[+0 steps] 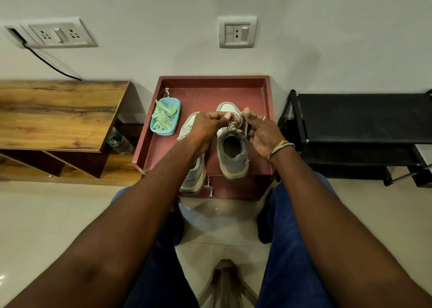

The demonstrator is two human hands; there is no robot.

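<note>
Two grey sneakers stand on a low maroon cabinet top (233, 90) with raised edges. The right sneaker (232, 155) points away from me, its opening facing up. My left hand (205, 127) and my right hand (260, 132) meet above its tongue, each pinching a strand of the grey shoelace (236, 126). The left sneaker (195, 179) lies partly under my left forearm, its heel over the front edge.
A blue plastic box (174, 118) of green laces sits at the top's left. A wooden shelf unit (58, 113) with a water bottle (120, 141) stands left, a black rack (364, 118) right. Wall sockets hang above. My knees and a stool leg are below.
</note>
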